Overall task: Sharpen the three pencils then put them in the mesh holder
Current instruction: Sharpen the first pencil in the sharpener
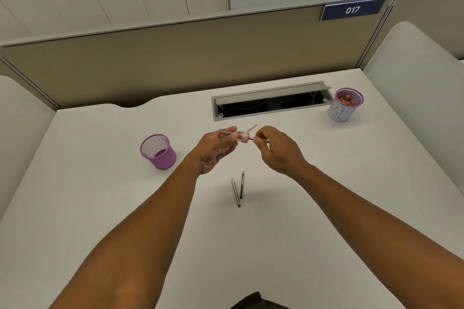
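The mesh holder (158, 152) is purple. The sharpener (234, 135) has a clear barrel and pale pink cap. Two pencils (238, 190) look dark grey, tips tan. A white-wrapped cup (345, 105), purple-rimmed, bears blue marks, with what seem orange shavings.

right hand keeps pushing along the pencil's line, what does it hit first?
Likely the sharpener: the right hand pinches a pencil already entering its pink end, held by the left hand. Depth looks aligned.
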Available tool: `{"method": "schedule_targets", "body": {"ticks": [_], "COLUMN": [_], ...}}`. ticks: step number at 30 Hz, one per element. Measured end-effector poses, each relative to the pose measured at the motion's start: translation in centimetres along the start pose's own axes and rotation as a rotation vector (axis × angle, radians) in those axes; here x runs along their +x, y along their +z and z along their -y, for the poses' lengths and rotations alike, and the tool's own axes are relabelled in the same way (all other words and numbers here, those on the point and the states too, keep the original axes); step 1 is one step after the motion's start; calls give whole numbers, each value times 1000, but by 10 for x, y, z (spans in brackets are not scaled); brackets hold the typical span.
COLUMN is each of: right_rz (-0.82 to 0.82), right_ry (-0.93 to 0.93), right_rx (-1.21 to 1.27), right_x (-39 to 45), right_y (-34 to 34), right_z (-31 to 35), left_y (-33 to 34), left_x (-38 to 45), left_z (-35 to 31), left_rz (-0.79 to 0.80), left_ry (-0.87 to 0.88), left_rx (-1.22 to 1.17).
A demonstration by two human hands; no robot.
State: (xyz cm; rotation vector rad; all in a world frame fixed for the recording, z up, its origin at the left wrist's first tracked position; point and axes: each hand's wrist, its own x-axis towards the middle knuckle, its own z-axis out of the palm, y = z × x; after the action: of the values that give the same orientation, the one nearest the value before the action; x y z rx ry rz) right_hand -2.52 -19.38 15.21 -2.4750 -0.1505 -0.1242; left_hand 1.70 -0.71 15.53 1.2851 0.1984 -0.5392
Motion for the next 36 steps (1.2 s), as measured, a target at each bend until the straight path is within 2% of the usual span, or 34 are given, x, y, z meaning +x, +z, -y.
{"method": "schedule_targets", "body": {"ticks": [4, 7, 9, 12, 14, 17, 22, 28, 32, 36], "right_rz": [-218, -239, -172, 31, 159, 206, 150, -141, -227, -128], "right_ry": [-114, -86, -2, 163, 260, 356, 220, -88, -94, 12], "right_rx": [-116, -161, -177, -183, -62, 178, 283, -80, -202, -213], "right_x": [-9, -12, -11, -6, -5, -7, -16, -31, -35, -32], "right_y": [5, 0, -5, -15, -23, -28, -24, -13, -14, -23], "right_z": [2, 12, 20, 32, 41, 46, 36, 16, 19, 30], "left_y": [3, 4, 5, 6, 7, 5, 4, 10, 15, 15], "left_x": [-9, -13, -16, -18, -19, -20, -25, -30, -35, -38], "left_z": [3, 3, 3, 0, -1, -3, -5, 0, 2, 2], "left_rz": [15, 31, 48, 62, 57, 40, 28, 24, 35, 34], "left_ry": [-4, -8, -3, 17, 27, 38, 43, 28, 23, 29], "left_rx": [-23, -37, -31, 3, 21, 32, 38, -1, -12, -32]}}
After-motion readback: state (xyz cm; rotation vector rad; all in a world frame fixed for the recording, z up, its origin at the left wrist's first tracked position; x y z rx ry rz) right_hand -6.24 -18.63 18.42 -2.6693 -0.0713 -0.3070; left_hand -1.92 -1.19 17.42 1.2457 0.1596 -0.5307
